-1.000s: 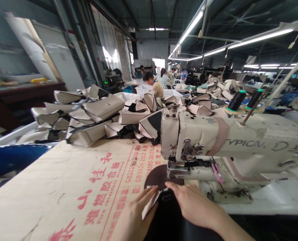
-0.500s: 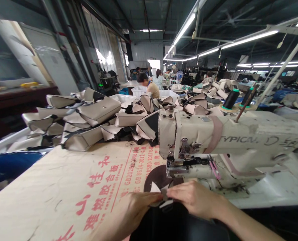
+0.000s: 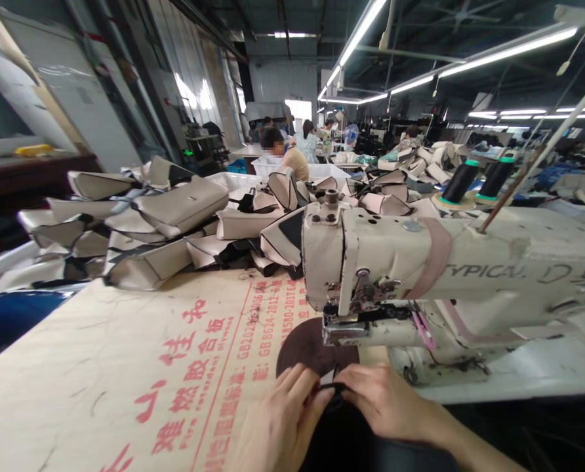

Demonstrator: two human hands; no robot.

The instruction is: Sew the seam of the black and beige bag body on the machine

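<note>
In front of the sewing machine [image 3: 371, 262], my left hand [image 3: 290, 410] pinches a small black-edged grey-and-black piece of material [image 3: 328, 378]. My right hand [image 3: 383, 400] grips the same piece from the other side, fingertips close to the left ones. Most of the piece is hidden behind the fingers, so its exact kind does not show. Just beyond both hands lies a dark brown round pad [image 3: 300, 347], below the machine's needle and presser foot area [image 3: 342, 328]. Something black fills the space below my hands.
A pile of beige bag bodies with black edges [image 3: 184, 206] borders the far side of the plywood board [image 3: 174, 354], which bears red print. Two black thread spools [image 3: 460, 182] stand behind the machine. Farther back, a person [image 3: 292, 160] sits near white bins, with others beyond.
My left hand has turned so its thumb and curled fingers face the right hand. Less of the piece's pale material shows, and its black edge sits between the fingertips. The view has shifted slightly.
</note>
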